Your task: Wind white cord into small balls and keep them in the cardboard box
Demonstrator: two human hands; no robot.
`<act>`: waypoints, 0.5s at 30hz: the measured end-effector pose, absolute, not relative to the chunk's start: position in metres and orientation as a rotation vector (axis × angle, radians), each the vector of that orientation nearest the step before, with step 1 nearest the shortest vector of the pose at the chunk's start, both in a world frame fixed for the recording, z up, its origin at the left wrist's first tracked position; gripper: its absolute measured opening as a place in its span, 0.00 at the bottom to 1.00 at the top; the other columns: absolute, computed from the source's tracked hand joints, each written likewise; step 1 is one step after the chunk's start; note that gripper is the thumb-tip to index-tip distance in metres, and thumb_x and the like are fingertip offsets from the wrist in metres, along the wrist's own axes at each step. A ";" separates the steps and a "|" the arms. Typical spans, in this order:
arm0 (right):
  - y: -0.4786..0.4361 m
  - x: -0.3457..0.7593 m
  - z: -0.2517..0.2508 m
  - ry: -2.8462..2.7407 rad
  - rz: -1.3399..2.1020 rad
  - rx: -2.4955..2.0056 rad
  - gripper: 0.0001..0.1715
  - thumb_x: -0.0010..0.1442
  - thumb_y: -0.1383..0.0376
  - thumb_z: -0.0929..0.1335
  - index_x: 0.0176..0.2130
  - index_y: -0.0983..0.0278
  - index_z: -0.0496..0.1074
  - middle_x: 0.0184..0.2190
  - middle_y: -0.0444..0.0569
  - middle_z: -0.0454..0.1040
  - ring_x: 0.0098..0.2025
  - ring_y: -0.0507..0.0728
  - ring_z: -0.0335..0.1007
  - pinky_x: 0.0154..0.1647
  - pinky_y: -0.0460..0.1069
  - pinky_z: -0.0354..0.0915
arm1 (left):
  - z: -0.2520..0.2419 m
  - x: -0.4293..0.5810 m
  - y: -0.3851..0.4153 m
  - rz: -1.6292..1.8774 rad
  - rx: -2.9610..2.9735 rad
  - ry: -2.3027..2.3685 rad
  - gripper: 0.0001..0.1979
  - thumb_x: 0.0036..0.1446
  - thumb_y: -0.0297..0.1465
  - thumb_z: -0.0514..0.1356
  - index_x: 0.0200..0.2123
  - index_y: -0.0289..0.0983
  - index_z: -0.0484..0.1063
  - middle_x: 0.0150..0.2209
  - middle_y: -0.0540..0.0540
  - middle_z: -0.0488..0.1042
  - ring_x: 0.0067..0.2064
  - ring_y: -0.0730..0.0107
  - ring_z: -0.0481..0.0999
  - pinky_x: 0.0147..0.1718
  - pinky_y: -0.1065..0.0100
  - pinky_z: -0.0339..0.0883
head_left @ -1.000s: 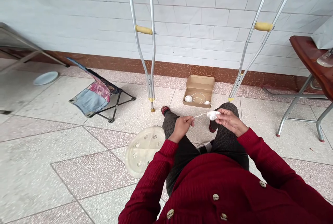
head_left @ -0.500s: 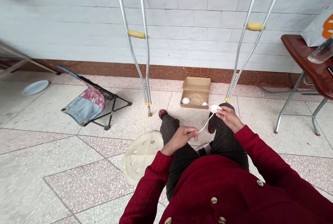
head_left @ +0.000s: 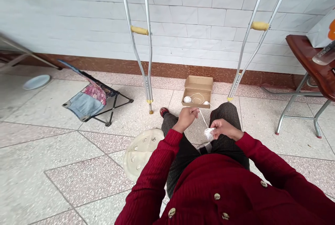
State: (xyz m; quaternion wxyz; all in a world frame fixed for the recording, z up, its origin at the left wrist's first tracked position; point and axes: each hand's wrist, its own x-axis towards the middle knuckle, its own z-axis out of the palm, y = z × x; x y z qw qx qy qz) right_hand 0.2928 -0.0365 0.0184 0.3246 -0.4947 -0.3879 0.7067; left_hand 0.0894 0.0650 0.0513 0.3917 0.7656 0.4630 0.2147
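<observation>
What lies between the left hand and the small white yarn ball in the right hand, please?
In the head view, a strand of white yarn runs from the left hand to the small white yarn ball.

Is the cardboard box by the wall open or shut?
Open: the box's lid is raised, showing a white ball inside.

No legible txt: ltrs (head_left: 327,47) on bottle (head_left: 321,58) too blurry, orange mark (head_left: 332,30) on bag (head_left: 319,35) cut off.
</observation>
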 end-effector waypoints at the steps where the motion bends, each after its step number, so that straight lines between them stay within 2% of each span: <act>1: -0.032 0.291 0.010 -0.969 1.740 -1.370 0.20 0.38 0.61 0.79 0.26 0.67 0.69 0.16 0.43 0.72 0.17 0.52 0.70 0.18 0.46 0.67 | 0.058 0.093 0.063 0.560 1.970 1.143 0.18 0.59 0.34 0.53 0.19 0.35 0.71 0.18 0.52 0.68 0.22 0.75 0.63 0.26 0.72 0.54; 4: -0.014 0.290 -0.006 -0.750 1.426 -1.445 0.22 0.35 0.61 0.79 0.24 0.65 0.68 0.16 0.43 0.72 0.18 0.52 0.69 0.20 0.47 0.68 | 0.070 0.104 0.041 0.538 2.013 0.998 0.18 0.61 0.34 0.52 0.21 0.35 0.71 0.20 0.52 0.70 0.24 0.75 0.65 0.28 0.72 0.55; 7: 0.001 0.292 -0.004 -0.601 1.287 -1.325 0.21 0.35 0.61 0.80 0.25 0.65 0.69 0.19 0.43 0.73 0.20 0.52 0.70 0.23 0.47 0.69 | 0.064 0.108 0.012 0.431 2.030 0.886 0.18 0.62 0.34 0.51 0.22 0.35 0.71 0.21 0.52 0.72 0.25 0.75 0.67 0.30 0.73 0.57; 10: 0.004 0.289 0.012 -0.495 1.370 -1.171 0.19 0.37 0.61 0.79 0.26 0.65 0.71 0.22 0.44 0.73 0.22 0.50 0.69 0.24 0.45 0.67 | 0.045 0.104 -0.001 0.387 1.993 0.908 0.18 0.61 0.34 0.51 0.21 0.36 0.71 0.21 0.52 0.72 0.25 0.75 0.67 0.30 0.73 0.57; 15: -0.019 0.279 0.032 -0.454 1.750 -1.023 0.17 0.39 0.66 0.79 0.28 0.66 0.72 0.25 0.43 0.74 0.23 0.46 0.67 0.26 0.42 0.65 | 0.021 0.091 0.016 0.428 1.888 1.048 0.19 0.60 0.32 0.51 0.20 0.35 0.71 0.20 0.52 0.71 0.24 0.74 0.65 0.28 0.73 0.56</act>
